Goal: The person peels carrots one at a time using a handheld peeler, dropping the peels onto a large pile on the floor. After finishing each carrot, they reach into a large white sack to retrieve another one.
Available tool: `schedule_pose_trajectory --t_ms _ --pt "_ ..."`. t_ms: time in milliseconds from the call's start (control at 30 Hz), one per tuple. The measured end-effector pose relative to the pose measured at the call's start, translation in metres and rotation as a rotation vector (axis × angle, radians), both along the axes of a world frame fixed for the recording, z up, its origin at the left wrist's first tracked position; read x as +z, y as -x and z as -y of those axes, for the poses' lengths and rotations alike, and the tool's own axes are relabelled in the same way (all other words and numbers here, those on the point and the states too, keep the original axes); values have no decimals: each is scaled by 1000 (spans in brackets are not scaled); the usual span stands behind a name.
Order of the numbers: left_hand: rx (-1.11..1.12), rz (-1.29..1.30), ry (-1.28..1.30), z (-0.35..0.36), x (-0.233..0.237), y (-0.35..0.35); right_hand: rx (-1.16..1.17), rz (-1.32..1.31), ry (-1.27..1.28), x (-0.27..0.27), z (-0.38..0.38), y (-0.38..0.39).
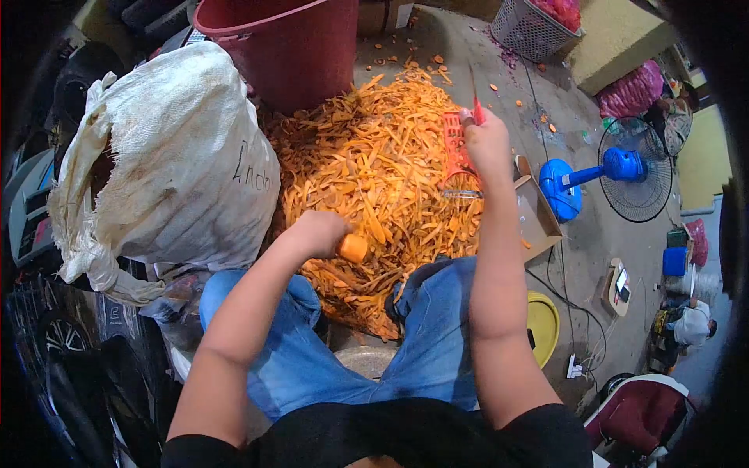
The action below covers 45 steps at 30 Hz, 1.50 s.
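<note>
My left hand (316, 232) grips a carrot (353, 248), whose cut orange end pokes out toward the right. My right hand (487, 143) is raised farther out and holds a red peeler (460, 156) with a wire blade end hanging below it. Both hands hover over a large heap of orange carrot peelings (382, 171) on the floor in front of my knees in blue jeans.
A full white sack (172, 164) stands at my left, a dark red bucket (289, 47) behind the heap. A cardboard box (538, 218), blue floor fan (616, 175), yellow bowl (546, 324) and cables lie at right. A mesh basket (534, 23) sits at the far back.
</note>
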<state>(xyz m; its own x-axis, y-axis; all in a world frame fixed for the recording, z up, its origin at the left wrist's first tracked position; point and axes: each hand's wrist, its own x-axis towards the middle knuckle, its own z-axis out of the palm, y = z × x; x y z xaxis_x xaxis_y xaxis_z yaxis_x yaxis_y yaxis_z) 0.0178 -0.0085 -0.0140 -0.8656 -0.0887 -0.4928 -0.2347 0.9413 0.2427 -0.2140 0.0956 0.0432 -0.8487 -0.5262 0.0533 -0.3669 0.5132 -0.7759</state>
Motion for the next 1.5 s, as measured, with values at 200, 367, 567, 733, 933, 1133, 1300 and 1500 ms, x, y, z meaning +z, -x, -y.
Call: schedule_pose_trajectory --t_ms 200,367,567,733,933,1133,1300,1500 --pt "225 -440 311 75 74 29 11 -57 -37 -8 0 5" --pt "263 -1021 832 106 238 25 49 -104 -98 -7 4 -1" --pt "326 -314 813 215 238 -97 86 -129 -70 -16 5 2" --pt "751 -317 535 214 176 -164 127 -77 -63 -19 8 -1" --pt "969 -437 -273 202 132 -186 149 -129 -68 -12 10 -13" --pt "1103 -483 -513 187 127 -182 150 -102 -126 -3 12 -20" --pt "1307 -585 -901 188 117 -190 189 -100 -146 -4 13 -22" --pt "944 -503 -287 153 126 -172 193 -123 -144 -9 14 -20"
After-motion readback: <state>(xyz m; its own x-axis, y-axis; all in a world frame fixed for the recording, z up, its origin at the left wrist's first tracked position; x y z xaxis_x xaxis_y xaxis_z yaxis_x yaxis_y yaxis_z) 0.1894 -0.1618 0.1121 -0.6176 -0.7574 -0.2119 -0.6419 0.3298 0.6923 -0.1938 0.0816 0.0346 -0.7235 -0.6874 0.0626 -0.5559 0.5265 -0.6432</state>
